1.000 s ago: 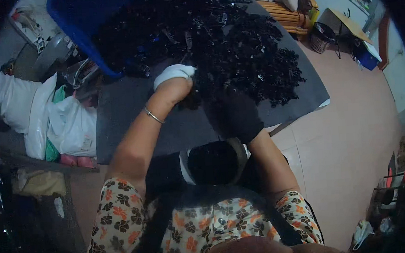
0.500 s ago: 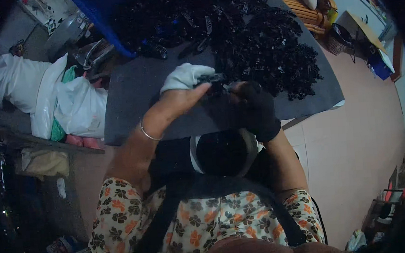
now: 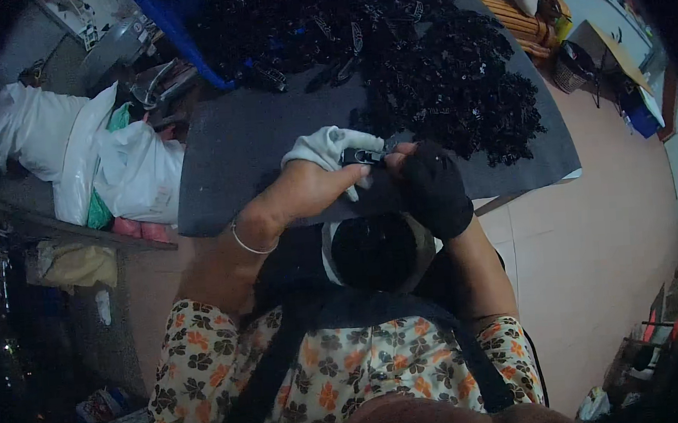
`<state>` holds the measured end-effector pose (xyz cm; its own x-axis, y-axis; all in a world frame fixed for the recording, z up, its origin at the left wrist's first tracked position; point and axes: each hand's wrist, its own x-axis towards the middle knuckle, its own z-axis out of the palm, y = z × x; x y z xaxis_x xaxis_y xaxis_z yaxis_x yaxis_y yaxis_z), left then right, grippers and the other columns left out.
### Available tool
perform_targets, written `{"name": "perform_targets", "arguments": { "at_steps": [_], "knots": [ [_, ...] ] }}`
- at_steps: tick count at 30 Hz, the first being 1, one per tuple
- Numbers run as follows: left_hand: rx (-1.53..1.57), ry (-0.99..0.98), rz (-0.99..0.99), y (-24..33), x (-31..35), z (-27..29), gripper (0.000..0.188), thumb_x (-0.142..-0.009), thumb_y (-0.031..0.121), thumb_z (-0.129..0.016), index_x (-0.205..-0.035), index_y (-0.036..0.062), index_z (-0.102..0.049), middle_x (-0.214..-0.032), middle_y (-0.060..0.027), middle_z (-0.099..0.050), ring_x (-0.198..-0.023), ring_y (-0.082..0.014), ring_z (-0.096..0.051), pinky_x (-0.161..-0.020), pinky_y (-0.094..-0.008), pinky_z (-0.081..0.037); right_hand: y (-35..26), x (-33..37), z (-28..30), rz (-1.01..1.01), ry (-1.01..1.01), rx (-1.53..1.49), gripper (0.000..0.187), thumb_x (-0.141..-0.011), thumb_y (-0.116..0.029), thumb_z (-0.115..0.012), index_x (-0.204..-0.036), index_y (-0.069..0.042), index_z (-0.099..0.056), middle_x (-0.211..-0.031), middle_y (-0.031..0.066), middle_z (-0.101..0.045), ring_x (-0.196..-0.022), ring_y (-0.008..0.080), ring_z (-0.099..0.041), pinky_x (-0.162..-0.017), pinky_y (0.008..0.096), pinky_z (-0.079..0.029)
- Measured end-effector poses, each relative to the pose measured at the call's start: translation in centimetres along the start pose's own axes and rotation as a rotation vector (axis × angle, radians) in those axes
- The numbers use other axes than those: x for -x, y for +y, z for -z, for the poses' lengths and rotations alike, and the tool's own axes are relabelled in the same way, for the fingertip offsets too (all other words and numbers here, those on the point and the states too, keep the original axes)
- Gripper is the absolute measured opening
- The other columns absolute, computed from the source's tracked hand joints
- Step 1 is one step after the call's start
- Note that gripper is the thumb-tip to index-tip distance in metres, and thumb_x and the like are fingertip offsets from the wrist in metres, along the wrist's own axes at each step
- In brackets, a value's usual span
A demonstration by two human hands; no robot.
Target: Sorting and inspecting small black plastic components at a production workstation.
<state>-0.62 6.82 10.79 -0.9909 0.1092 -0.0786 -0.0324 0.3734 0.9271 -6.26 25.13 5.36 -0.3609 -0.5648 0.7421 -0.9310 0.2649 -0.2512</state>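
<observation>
Over the near part of the dark grey tabletop (image 3: 262, 130), my left hand (image 3: 323, 156), in a white glove with the thumb bare, grips a small black plastic piece (image 3: 362, 156). The piece is oblong, with a shiny loop-like outline on its face. At its right end, my right hand (image 3: 431, 181), in a black glove with bare fingertips, is closed in a pinch. What lies between those fingertips is too small and dark to make out. Just beyond both hands spreads a big heap of small black pieces (image 3: 456, 85). Longer black pieces (image 3: 355, 41) lie farther back.
A blue sheet or bag edge (image 3: 177, 38) borders the heap at the back left. White plastic sacks (image 3: 144, 174) stand left of the table. A round black-topped stool (image 3: 377, 252) shows below the table edge. A wicker basket (image 3: 571, 65) stands far right.
Both hands have come slightly nearer to me, and the left has shifted a little right. The black piece has turned, so its looped face shows more clearly.
</observation>
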Motion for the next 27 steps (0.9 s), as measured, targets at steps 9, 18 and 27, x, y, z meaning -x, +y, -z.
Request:
{"name": "perform_targets", "arguments": {
  "at_steps": [9, 18, 27],
  "knots": [
    [0.258, 0.015, 0.068, -1.0, 0.7, -0.5, 0.029, -0.082, 0.008, -0.059, -0.11, -0.0019, -0.055, -0.091, -0.0062, -0.06, -0.074, -0.0105, -0.057, -0.065, -0.0239, -0.049, -0.9, 0.0, 0.1, 0.061, -0.144, 0.128, 0.027, -0.065, -0.008, -0.065, -0.09, -0.005, -0.058, -0.091, 0.0125, -0.059, -0.081, 0.0288, -0.057, -0.069, 0.0368, -0.047],
    [-0.001, 0.102, -0.265, -1.3, 3.7, -0.8, 0.019, -0.081, 0.003, -0.059, -0.099, -0.002, -0.059, -0.091, -0.0116, -0.062, -0.081, -0.0149, -0.061, -0.067, -0.0282, -0.05, -1.5, 0.4, -0.8, -0.439, -0.231, -0.605, 0.032, -0.071, -0.017, -0.07, -0.095, 0.0, -0.058, -0.086, 0.0139, -0.061, -0.076, 0.0273, -0.06, -0.069, 0.034, -0.047],
    [-0.393, -0.041, -0.417, -3.8, 0.6, 3.9, 0.039, -0.075, 0.019, -0.065, -0.111, 0.0073, -0.055, -0.107, -0.0129, -0.056, -0.095, -0.0235, -0.055, -0.079, -0.0357, -0.046, -0.3, 0.0, 1.1, -0.345, -0.432, -0.429, 0.037, -0.071, -0.029, -0.07, -0.095, -0.003, -0.06, -0.079, 0.0133, -0.06, -0.072, 0.0236, -0.06, -0.066, 0.0318, -0.048]
  ]
}}
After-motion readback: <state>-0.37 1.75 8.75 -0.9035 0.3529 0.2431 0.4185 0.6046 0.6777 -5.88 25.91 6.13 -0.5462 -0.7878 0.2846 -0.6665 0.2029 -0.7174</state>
